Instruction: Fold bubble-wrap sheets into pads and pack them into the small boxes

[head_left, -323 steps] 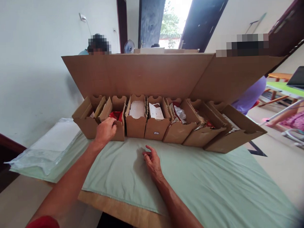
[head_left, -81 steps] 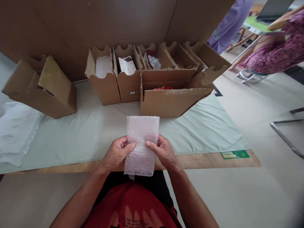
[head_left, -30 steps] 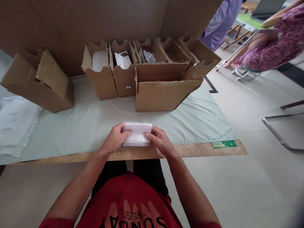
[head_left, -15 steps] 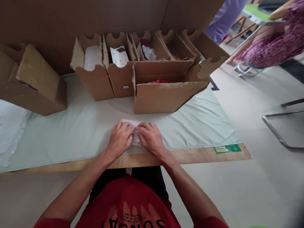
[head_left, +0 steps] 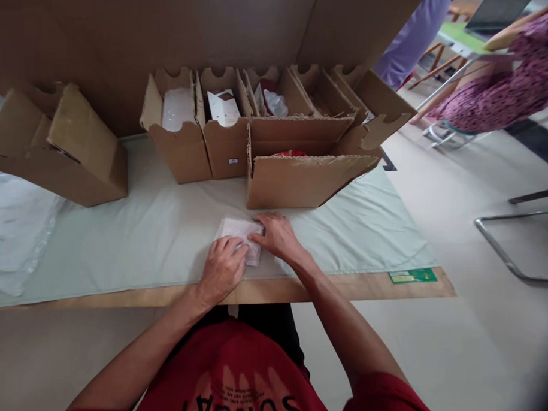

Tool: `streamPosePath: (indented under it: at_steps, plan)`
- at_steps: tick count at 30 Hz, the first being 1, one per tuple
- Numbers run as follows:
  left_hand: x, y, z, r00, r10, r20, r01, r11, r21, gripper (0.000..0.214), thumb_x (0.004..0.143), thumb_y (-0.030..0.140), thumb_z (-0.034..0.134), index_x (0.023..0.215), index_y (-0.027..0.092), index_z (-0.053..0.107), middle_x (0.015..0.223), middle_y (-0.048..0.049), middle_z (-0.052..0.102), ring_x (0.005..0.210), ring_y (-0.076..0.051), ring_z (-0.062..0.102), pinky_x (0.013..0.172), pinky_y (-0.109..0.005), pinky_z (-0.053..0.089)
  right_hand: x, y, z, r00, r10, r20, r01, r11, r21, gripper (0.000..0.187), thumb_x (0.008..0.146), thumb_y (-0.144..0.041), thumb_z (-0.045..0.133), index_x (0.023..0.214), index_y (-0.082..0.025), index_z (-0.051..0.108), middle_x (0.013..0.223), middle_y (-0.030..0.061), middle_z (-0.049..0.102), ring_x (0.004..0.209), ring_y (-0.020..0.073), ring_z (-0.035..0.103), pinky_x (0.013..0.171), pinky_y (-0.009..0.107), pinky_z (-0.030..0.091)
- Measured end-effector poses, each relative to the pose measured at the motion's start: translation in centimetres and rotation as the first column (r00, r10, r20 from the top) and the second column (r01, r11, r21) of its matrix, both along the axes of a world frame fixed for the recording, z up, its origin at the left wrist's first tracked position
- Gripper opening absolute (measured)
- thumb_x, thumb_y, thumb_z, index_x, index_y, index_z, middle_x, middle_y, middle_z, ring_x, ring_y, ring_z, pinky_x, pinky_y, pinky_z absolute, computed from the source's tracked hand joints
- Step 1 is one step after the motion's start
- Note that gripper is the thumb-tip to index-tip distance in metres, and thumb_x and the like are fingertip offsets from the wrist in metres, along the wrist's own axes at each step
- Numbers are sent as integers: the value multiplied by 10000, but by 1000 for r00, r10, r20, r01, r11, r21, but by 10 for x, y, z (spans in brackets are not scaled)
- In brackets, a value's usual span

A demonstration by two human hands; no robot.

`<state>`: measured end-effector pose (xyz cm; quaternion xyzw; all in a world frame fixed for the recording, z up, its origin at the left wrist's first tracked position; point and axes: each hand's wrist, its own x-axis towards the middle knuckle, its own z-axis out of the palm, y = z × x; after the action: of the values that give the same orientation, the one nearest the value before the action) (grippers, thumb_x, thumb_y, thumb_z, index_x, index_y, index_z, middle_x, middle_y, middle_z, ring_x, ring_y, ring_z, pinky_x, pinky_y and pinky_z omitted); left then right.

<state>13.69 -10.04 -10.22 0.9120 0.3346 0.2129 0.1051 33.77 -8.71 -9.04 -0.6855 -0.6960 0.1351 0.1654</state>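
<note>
A small flat packet in clear, whitish plastic (head_left: 236, 227) lies on the cloth in front of me, close to the table's front edge. My left hand (head_left: 223, 264) is at its lower left side, fingers bent and pressing down on it, thumb towards the middle. At the upper right edge, my right hand (head_left: 277, 234) grips the packet between thumb and curled fingers. What is inside the packet cannot be made out.
Behind the packet stands an open cardboard box (head_left: 291, 182), with several upright cardboard bins (head_left: 182, 158) behind it. Another box (head_left: 88, 170) and plastic bags (head_left: 14, 232) are at left. A pale green cloth (head_left: 167, 245) covers the table. Two people are at the upper right.
My hands have moved apart, the right up and right, the left slightly down, so more of the packet shows. The view has shifted a little.
</note>
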Motion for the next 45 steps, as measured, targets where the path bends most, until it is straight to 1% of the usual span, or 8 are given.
streamPosePath:
  at_steps: [11,18,22,25,30,34,39,45]
  plan:
    - [-36,-11,-5,946,102,307,-56,986,-155,200,926,170,534,940,216,728,964,-84,737,983,-243,662,957,-435,522,-32,-59,-2,963,172,206,-232,920,317,248,923,-95,537,1074,-208,699,1203,122,681,1088,266,563,904,401,396]
    - [-61,-13,1,875,330,355,-274,941,-201,228,872,266,592,1073,189,669,1060,-106,674,1045,-259,649,958,-421,534,-37,-84,-4,961,262,91,-277,917,288,317,971,-399,598,1226,-226,670,1415,160,594,1308,327,504,1025,492,382]
    - [-50,6,4,923,275,271,-202,942,-267,498,823,273,626,1308,169,589,1269,-144,641,1206,-300,590,1065,-476,487,-37,-76,-4,966,253,-41,-236,939,249,214,1014,-252,506,1057,-230,715,1347,143,645,1183,276,609,934,434,446]
    - [-39,16,6,969,151,194,-72,929,-364,437,806,208,591,1240,184,635,1162,-113,685,1100,-275,627,1003,-454,522,-33,-67,-2,965,218,-144,-190,964,188,186,965,-235,581,1119,-211,682,1288,146,676,1119,266,652,913,415,475]
    - [-37,13,5,970,118,211,-24,916,-402,303,806,184,566,1095,209,654,1035,-74,676,1004,-244,651,919,-397,551,-22,-72,-6,964,139,-227,-131,990,50,567,844,-414,747,1338,-195,577,1194,141,710,1064,308,654,935,473,494]
    - [-36,14,19,980,50,192,26,926,-376,260,803,174,590,1051,227,649,1014,-63,676,972,-238,664,867,-369,562,-15,-81,-5,933,94,-348,-79,995,58,343,827,-311,721,1145,-203,649,1062,98,727,968,274,661,877,426,512]
    - [-5,46,84,960,-95,264,102,995,-14,459,894,287,655,1335,216,547,1298,-150,624,1222,-307,602,1031,-480,510,28,-78,50,823,77,-563,-18,994,109,182,828,-243,688,1005,-231,645,899,20,701,793,180,657,710,282,522]
    - [64,104,138,939,-259,225,185,935,304,378,920,271,646,1273,147,595,1311,-185,655,1317,-364,564,1085,-564,469,114,-74,145,924,-92,-371,263,858,442,272,839,-358,759,1081,-259,682,972,25,724,794,191,666,674,293,521]
